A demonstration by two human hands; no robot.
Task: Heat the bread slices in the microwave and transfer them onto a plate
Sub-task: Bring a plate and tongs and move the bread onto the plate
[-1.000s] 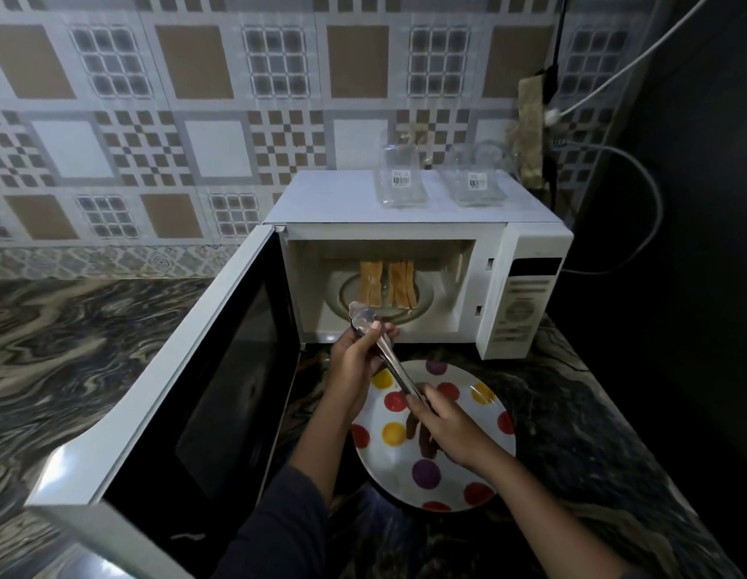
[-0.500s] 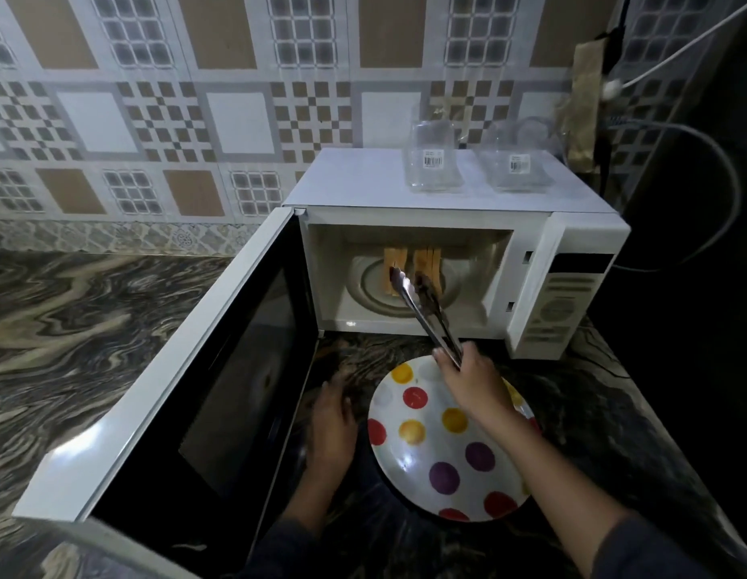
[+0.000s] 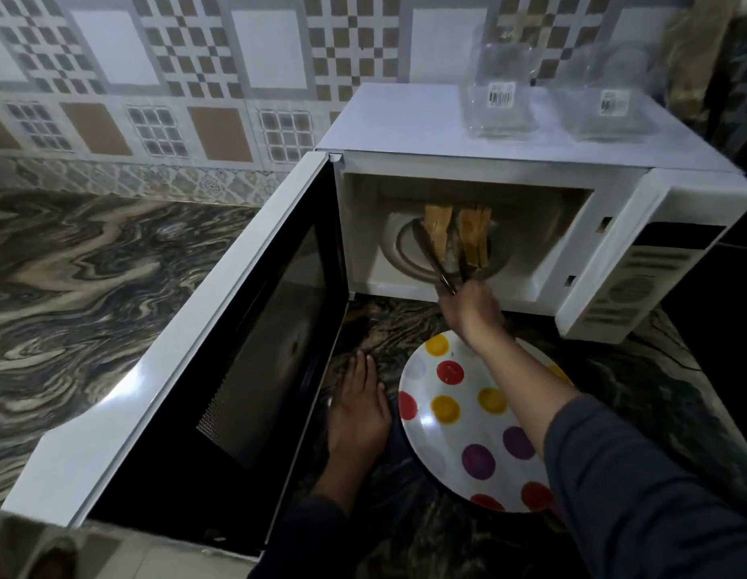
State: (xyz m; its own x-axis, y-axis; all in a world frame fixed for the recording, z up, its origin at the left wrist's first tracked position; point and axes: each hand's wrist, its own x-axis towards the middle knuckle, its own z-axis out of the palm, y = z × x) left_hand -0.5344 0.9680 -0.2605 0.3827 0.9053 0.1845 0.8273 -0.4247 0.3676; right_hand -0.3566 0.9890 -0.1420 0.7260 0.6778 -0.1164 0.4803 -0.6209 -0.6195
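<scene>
The white microwave (image 3: 409,119) stands with its door (image 3: 254,353) swung wide to the left. Two toasted bread slices (image 3: 472,236) lie on the turntable inside. My right hand (image 3: 470,307) is at the cavity's front edge, shut on metal tongs (image 3: 436,263) whose arms reach in on either side of the left slice. A white plate (image 3: 455,428) with coloured dots sits on the counter just in front of the microwave, under my right forearm. My left hand (image 3: 359,407) rests flat on the counter between door and plate, fingers apart, holding nothing.
Two clear glass jars (image 3: 499,98) (image 3: 610,102) stand on top of the microwave. The marbled dark counter (image 3: 91,277) stretches left, backed by a patterned tile wall. The open door blocks the space left of the plate. A dark wall lies at the right.
My right hand has pushed the tongs deeper into the microwave, their tips now around the left slice. My left hand stays flat on the counter. The camera has moved closer.
</scene>
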